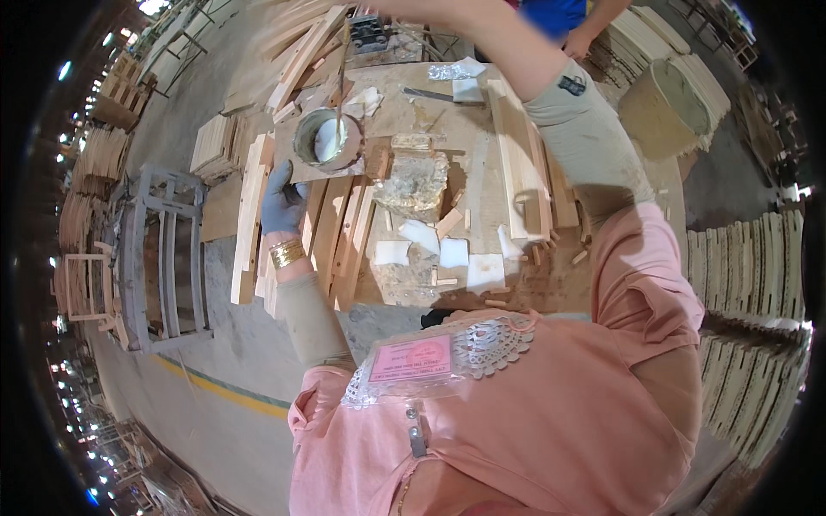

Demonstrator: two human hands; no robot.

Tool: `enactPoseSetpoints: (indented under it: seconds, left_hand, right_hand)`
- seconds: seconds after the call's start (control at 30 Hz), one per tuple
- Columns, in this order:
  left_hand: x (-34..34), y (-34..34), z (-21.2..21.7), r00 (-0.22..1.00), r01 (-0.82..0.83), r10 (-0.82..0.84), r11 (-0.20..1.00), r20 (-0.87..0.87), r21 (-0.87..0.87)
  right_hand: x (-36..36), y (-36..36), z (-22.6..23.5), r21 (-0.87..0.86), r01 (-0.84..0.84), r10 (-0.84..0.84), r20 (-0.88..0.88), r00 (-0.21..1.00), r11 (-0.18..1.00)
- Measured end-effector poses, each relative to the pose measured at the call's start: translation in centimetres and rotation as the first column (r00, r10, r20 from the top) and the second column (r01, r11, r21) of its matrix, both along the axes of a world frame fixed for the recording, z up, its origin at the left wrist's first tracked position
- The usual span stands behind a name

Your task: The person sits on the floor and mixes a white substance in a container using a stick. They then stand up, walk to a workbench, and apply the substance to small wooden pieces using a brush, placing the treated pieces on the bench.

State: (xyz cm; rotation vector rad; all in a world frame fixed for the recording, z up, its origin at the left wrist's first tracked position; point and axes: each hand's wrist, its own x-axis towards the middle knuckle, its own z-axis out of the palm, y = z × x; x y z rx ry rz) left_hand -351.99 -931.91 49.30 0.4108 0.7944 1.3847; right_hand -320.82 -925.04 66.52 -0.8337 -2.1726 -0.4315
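Note:
My left hand [284, 202], in a grey glove, is closed at the near left corner of a small wooden board [297, 168]. On that board stands a round pot [350, 152] with white, glue-like stuff inside, and a thin stick [341, 90] rises out of it. My right hand [422, 10] is stretched far forward to the top edge, above the stick. It is smeared and partly cut off, so its fingers and anything in them do not show. Under the board and towards me lie long wooden bars [348, 249], some with drilled holes.
The worktable [396, 288] carries a crusted block [413, 185], white foam pieces [454, 253], small wooden dowels and more bars [520, 172] at right. A large bucket [662, 107] stands at far right. Another person's hand [578, 43] is beyond the table. A grey frame [168, 258] stands left.

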Motion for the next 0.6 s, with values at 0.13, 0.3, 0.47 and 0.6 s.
enactPoseSetpoints:
  seconds: [0.13, 0.3, 0.47, 0.6]
  left_hand:
    - [-4.6, -5.2, -2.0, 0.989, -0.122, 0.123, 0.992, -0.082, 0.018]
    - [-6.8, -5.6, -0.5, 0.959, -0.245, 0.244, 0.969, -0.145, 0.014]
    - [-9.5, -7.2, 0.1, 0.923, -0.330, 0.326, 0.944, -0.206, 0.013]
    - [-10.3, -7.4, -0.3, 0.888, -0.422, 0.414, 0.906, -0.200, 0.003]
  right_hand:
    - [3.9, 7.1, -9.7, -0.331, 0.183, -0.191, 0.007, 0.982, 0.926]
    - [6.6, 9.8, -22.8, -0.661, 0.553, -0.411, 0.378, 0.829, 0.508]
    - [7.9, 9.9, -30.3, -0.557, 0.594, -0.455, 0.383, 0.804, 0.581]
    - [8.0, 10.2, -28.6, -0.619, 0.587, -0.547, 0.286, 0.787, 0.521]
